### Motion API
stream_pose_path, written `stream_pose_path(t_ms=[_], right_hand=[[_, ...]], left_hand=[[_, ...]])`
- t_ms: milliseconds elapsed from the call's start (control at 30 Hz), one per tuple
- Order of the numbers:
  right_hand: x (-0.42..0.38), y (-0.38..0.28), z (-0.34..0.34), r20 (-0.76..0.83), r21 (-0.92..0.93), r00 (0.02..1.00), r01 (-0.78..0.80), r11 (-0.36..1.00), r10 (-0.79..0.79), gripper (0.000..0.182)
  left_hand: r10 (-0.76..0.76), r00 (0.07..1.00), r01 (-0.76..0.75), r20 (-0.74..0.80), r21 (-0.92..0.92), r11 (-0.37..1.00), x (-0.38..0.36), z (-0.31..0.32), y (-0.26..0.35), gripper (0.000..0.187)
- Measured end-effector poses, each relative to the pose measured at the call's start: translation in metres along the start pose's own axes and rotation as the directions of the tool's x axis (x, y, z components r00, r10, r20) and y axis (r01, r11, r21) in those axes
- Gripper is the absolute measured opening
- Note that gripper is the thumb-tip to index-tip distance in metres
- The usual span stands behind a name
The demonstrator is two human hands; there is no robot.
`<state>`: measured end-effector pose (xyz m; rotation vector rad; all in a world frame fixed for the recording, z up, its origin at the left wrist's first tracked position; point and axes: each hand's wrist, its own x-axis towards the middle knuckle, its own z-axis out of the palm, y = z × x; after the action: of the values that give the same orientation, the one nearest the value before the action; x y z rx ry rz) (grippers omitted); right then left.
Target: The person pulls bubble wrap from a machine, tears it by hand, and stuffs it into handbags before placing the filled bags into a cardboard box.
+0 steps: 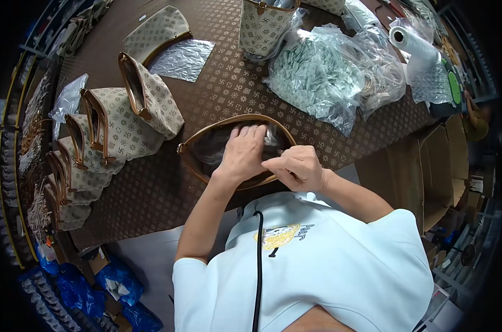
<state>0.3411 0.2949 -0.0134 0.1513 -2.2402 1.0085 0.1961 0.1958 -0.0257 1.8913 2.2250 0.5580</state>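
A patterned bag with a brown trimmed rim (pixel 204 130) stands open in front of me at the table's near edge. Clear plastic (pixel 209 154) lines or fills its inside. My left hand (pixel 243 152) reaches into the mouth, fingers stretched and lying against the plastic, with the fingertips partly hidden. Over the rim's near right side is my right hand (pixel 298 169), its fingers curled and thumb drawn in. Whatever those fingers pinch, if anything, cannot be made out.
Similar beige bags (pixel 151 99) stand in a row at the left. Another bag (pixel 265 27) is at the back. A plastic bag of pale green packets (pixel 317 74) lies right of it, near a bubble-wrap roll (pixel 414 41). Cardboard boxes (pixel 436 166) stand right of the table.
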Motion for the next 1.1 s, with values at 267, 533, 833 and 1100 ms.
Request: stream_pose_path(t_ms=[267,533,833,1100], right_hand=[[0.0,0.016,0.004,0.007,0.07,0.997,0.074,0.995,-0.075,0.026],[0.048,0.01,-0.012,0.295,-0.157,0.931,-0.177,0.972,0.217,0.041],[0.074,0.059,0.035,0.714,-0.555,0.546,0.059,0.83,0.439,0.041],[0.08,0.049,0.036,0.75,-0.559,0.453,0.045,0.828,0.482,0.063]], left_hand=[[0.147,0.989,-0.149,0.032,0.056,0.987,0.013,0.046,0.002,0.03],[-0.117,0.983,0.117,-0.144,-0.004,0.993,-0.068,-0.017,0.0,0.039],[-0.227,0.97,0.231,-0.082,0.045,0.972,-0.11,0.001,-0.001,0.017],[-0.154,0.967,0.197,-0.203,0.21,0.958,-0.084,0.0,0.019,0.043]])
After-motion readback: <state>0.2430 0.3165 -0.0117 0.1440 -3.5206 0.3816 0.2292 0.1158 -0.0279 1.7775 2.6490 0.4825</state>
